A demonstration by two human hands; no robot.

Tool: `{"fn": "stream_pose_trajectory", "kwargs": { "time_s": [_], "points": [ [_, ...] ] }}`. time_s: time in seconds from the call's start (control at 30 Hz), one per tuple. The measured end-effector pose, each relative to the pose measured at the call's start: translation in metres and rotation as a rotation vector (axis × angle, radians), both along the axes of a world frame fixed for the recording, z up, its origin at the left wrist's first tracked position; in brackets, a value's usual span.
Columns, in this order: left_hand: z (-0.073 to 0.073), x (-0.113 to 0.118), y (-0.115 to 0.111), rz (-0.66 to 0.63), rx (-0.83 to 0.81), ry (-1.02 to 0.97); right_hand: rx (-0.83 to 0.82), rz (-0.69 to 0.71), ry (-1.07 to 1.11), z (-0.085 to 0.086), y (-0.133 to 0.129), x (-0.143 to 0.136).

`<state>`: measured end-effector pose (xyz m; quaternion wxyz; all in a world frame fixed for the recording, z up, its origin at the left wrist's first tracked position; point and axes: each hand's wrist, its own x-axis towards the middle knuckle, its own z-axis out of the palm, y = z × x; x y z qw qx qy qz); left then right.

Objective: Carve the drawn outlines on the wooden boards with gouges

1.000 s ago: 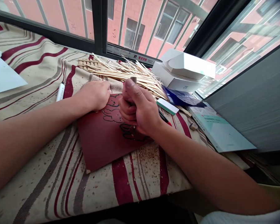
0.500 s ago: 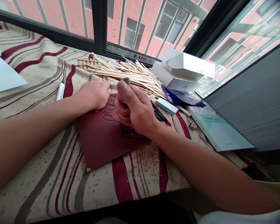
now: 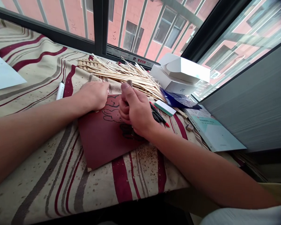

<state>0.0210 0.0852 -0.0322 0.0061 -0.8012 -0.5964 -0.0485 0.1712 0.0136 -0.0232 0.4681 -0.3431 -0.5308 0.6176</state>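
The left hand (image 3: 96, 95) leans on a dark-red board (image 3: 103, 147) bearing black rabbit outlines (image 3: 111, 115); the right hand (image 3: 137, 111) grips a brownish handle (image 3: 130, 82). Thin wooden sticks (image 3: 131, 78) lie heaped beyond them, near the window frame (image 3: 100, 28).

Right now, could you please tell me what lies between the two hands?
In the head view, the red board with black rabbit outlines shows between them.
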Motion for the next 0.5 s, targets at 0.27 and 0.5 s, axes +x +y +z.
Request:
{"fn": "stream_pose_trajectory", "kwargs": {
  "time_s": [0.27, 0.5],
  "points": [
    [0.002, 0.004, -0.005, 0.034, 0.010, -0.005, 0.137, -0.189, 0.060, 0.004, -0.021, 0.004],
    [0.000, 0.003, -0.003, 0.035, 0.032, -0.006, -0.051, -0.048, 0.217, -0.003, 0.000, 0.009]
  ]
}}
